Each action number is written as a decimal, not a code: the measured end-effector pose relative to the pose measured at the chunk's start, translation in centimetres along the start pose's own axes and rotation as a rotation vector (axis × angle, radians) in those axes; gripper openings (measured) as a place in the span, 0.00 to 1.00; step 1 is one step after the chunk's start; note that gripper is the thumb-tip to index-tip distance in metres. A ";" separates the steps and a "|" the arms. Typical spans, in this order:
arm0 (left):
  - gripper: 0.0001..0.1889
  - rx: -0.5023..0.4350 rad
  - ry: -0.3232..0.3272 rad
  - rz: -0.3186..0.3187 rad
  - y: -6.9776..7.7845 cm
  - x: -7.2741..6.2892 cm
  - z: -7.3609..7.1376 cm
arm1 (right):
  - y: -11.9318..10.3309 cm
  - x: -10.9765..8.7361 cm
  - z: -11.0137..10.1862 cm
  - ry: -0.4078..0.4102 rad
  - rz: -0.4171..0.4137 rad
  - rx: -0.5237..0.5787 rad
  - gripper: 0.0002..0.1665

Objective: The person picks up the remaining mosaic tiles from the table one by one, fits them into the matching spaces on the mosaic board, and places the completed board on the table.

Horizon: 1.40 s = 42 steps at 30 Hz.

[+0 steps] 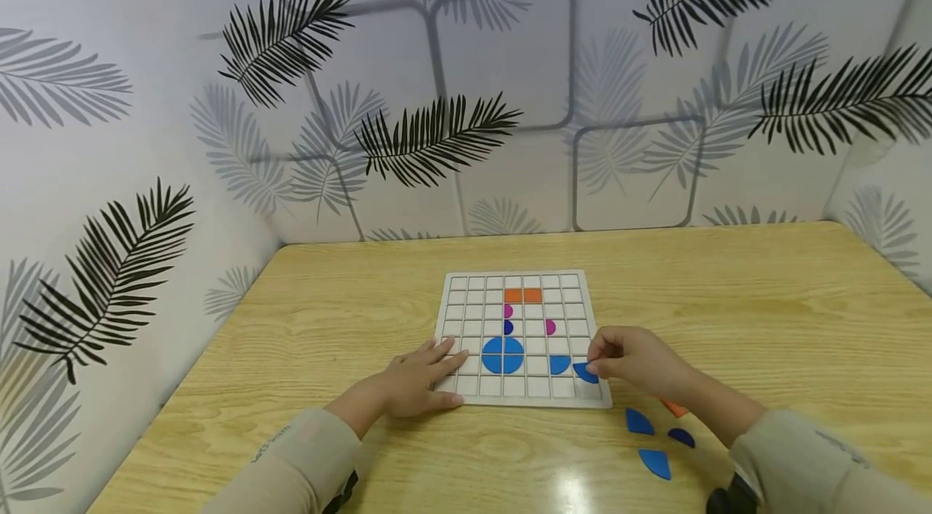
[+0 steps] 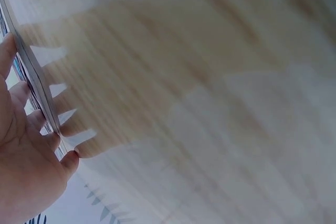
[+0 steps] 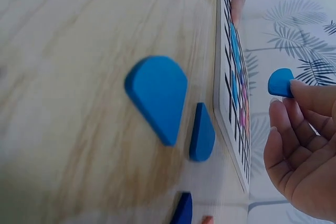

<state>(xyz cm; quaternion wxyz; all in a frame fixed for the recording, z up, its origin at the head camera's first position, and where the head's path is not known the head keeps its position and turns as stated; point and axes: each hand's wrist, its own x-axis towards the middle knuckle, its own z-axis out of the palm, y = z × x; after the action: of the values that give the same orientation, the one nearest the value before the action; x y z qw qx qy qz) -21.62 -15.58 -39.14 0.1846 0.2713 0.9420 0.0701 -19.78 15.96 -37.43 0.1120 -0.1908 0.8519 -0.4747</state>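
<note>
A white grid board lies on the table. On its left edge rests my left hand, fingers spread over the squares; the left wrist view shows that hand along the board's side. My right hand pinches a blue quarter-circle piece between thumb and fingers, over the board's lower right squares. Four blue quarters form a blue circle on the grid, and another blue quarter lies to its right. Higher up are two orange squares, two magenta half-circles and a dark blue half-circle.
Right of the board's near corner, on the wooden table, lie two loose blue quarters, a dark blue half-circle piece and an orange piece partly under the right forearm. A leaf-patterned wall stands behind the table.
</note>
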 end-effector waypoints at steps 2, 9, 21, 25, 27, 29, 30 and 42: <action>0.34 0.001 0.000 0.002 0.0 0.1 0.0 | -0.1 0.4 0.4 0.009 0.014 -0.002 0.05; 0.34 0.006 0.002 -0.001 -0.1 0.1 0.1 | -0.7 1.6 1.4 0.049 0.065 -0.031 0.04; 0.34 -0.018 0.002 0.004 0.2 -0.2 -0.2 | -1.2 3.4 2.6 0.083 0.080 -0.066 0.05; 0.34 -0.011 0.005 0.003 0.0 -0.1 0.0 | -1.1 4.4 2.9 0.093 0.106 -0.091 0.05; 0.34 -0.004 0.005 0.002 0.0 0.0 0.0 | -1.1 4.7 3.0 0.093 0.112 -0.097 0.05; 0.34 -0.006 0.004 0.002 -0.1 0.1 0.2 | -1.0 5.1 3.2 0.092 0.108 -0.100 0.05; 0.35 -0.009 0.004 0.004 -0.2 0.1 0.2 | -1.0 5.2 3.3 0.091 0.108 -0.101 0.05; 0.35 -0.007 0.004 0.014 -0.5 0.2 0.3 | -1.1 6.3 4.0 0.076 0.133 -0.150 0.05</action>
<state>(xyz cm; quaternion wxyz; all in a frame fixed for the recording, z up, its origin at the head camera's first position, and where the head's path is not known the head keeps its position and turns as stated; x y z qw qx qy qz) -21.93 -15.90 -39.57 0.1831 0.2769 0.9403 0.0753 -23.76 9.65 -38.69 0.0962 -0.1238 0.8995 -0.4078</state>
